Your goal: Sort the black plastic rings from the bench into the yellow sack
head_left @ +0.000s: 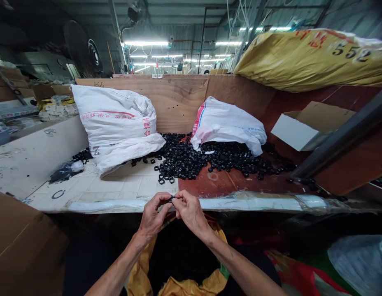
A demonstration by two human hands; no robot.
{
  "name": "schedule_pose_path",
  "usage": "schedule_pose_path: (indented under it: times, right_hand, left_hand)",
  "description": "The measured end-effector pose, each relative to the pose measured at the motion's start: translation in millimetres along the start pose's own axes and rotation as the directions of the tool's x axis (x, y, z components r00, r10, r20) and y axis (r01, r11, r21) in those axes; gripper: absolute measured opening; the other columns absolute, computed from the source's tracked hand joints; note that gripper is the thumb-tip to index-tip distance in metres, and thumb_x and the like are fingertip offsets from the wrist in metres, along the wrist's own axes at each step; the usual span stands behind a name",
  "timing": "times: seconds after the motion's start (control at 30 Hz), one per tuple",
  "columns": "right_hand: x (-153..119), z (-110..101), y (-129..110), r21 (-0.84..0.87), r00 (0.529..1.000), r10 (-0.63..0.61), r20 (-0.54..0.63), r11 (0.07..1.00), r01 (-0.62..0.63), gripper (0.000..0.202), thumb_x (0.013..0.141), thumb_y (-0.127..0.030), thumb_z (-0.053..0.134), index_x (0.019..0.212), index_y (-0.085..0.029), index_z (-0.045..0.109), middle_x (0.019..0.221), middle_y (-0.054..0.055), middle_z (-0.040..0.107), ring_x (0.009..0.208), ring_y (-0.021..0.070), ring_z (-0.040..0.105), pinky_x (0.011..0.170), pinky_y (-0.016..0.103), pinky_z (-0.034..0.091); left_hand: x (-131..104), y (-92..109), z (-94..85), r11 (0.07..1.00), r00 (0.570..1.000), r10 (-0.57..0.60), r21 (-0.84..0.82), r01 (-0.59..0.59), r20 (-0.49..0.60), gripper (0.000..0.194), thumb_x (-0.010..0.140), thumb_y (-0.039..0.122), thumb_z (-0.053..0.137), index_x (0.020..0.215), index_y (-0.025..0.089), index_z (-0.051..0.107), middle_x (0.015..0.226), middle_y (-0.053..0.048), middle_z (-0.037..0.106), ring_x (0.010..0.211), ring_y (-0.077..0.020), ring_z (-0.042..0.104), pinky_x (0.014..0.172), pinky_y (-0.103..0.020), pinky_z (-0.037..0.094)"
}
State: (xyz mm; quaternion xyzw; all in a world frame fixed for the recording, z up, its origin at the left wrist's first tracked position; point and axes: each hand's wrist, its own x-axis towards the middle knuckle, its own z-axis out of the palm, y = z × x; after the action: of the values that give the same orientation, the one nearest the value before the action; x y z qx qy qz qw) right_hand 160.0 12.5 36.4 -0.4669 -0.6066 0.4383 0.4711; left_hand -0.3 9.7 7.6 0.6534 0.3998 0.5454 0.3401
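Note:
A small black part (171, 199) is pinched between the fingertips of both hands, just over the taped front edge of the table. My left hand (154, 213) grips it from the left, thumb and fingers closed. My right hand (188, 209) closes on it from the right; the fingers hide most of its shape. Beyond the hands, a heap of black ring-like pieces (185, 162) spreads over the tabletop. Below them is an open yellow sack (141, 269) with a dark inside.
Two white sacks (119, 123) (231, 123) rest against the wooden back board (178, 96). An open carton (302, 131) and a slanted metal bar (342, 133) are at the right. A yellow sack (314, 59) lies above. Cardboard (24, 238) stands at the lower left.

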Motion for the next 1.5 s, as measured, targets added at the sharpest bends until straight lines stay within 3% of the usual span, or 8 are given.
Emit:
schedule_pose_path:
  times: [0.13,0.27,0.37,0.47,0.77,0.97,1.2,1.5]
  right_hand:
    - [-5,1,3,0.177,0.980,0.191,0.062,0.964,-0.199,0.017,0.085,-0.035,0.056,0.078,-0.019,0.057,0.046,-0.006,0.053,0.039,0.0110,0.048,0.048,0.022,0.042]
    - [13,-23,11,-0.159,0.957,0.175,0.231,0.977,-0.140,0.027,0.087,-0.039,0.058,0.069,-0.019,0.059,0.052,-0.002,0.058,0.046,0.0133,0.053,0.052,0.024,0.043]
    - [47,-41,18,-0.553,0.991,-0.125,-0.050,0.830,0.077,0.011,0.086,-0.028,0.061,0.082,-0.018,0.065,0.080,0.005,0.067,0.074,0.0187,0.063,0.071,0.027,0.047]
    - [79,-43,27,-0.781,0.975,-0.215,-0.048,0.617,0.097,0.018,0.089,-0.021,0.058,0.105,-0.016,0.064,0.109,0.011,0.063,0.088,0.0211,0.064,0.075,0.029,0.046]
    - [96,-30,52,-0.897,0.970,-0.228,0.087,0.405,0.175,0.011,0.097,-0.017,0.052,0.103,-0.016,0.061,0.105,0.009,0.059,0.088,0.0197,0.063,0.072,0.027,0.043]
    - [92,-34,56,-0.813,0.952,-0.273,0.139,0.517,0.267,0.018,0.093,-0.015,0.050,0.089,-0.016,0.067,0.100,0.011,0.062,0.086,0.0199,0.063,0.073,0.028,0.047]
    - [83,-20,42,-0.160,0.992,-0.121,-0.041,0.981,0.113,0.016,0.087,-0.032,0.059,0.093,-0.019,0.066,0.073,0.001,0.068,0.065,0.0178,0.065,0.060,0.027,0.049]
    - [75,-1,38,0.080,0.977,-0.207,-0.042,0.974,0.210,0.014,0.076,-0.033,0.072,0.077,-0.019,0.071,0.089,0.006,0.074,0.081,0.0198,0.068,0.076,0.031,0.054]
  left_hand:
    - [-2,8,-9.2,0.960,0.977,0.178,0.198,-0.199,0.117,0.016,0.094,0.019,0.057,0.108,0.021,0.065,0.111,-0.008,0.069,0.107,-0.0204,0.067,0.096,-0.035,0.052]
    - [12,28,-29.5,0.960,0.884,-0.015,0.254,-0.118,0.467,0.010,0.092,0.027,0.063,0.099,0.020,0.067,0.096,-0.004,0.071,0.089,-0.0181,0.068,0.082,-0.030,0.053]
    - [38,24,-36.1,0.877,0.945,-0.188,0.479,0.040,0.266,0.020,0.085,0.034,0.071,0.096,0.018,0.065,0.090,-0.003,0.069,0.078,-0.0183,0.066,0.074,-0.030,0.052]
    - [67,1,-31.1,0.703,0.982,-0.175,0.690,0.171,-0.065,0.026,0.084,0.029,0.070,0.103,0.014,0.064,0.102,-0.009,0.068,0.078,-0.0206,0.067,0.079,-0.035,0.052]
    - [81,-32,-17.9,0.638,0.989,-0.149,0.766,0.079,0.022,0.022,0.083,0.022,0.066,0.105,0.020,0.067,0.092,-0.005,0.073,0.087,-0.0241,0.069,0.081,-0.034,0.051]
    - [75,-40,-18.1,0.649,0.976,0.046,0.737,-0.191,0.213,0.022,0.081,0.017,0.065,0.102,0.020,0.069,0.098,-0.006,0.071,0.096,-0.0233,0.066,0.088,-0.034,0.052]
    - [74,-36,-17.6,0.713,0.982,0.050,0.683,-0.161,0.180,0.024,0.081,0.015,0.064,0.104,0.019,0.068,0.091,-0.005,0.073,0.083,-0.0209,0.069,0.080,-0.033,0.053]
    - [70,-35,-20.5,0.966,0.992,0.001,0.258,-0.033,0.124,0.033,0.081,0.022,0.070,0.110,0.019,0.056,0.095,-0.003,0.070,0.078,-0.0140,0.068,0.073,-0.027,0.056]
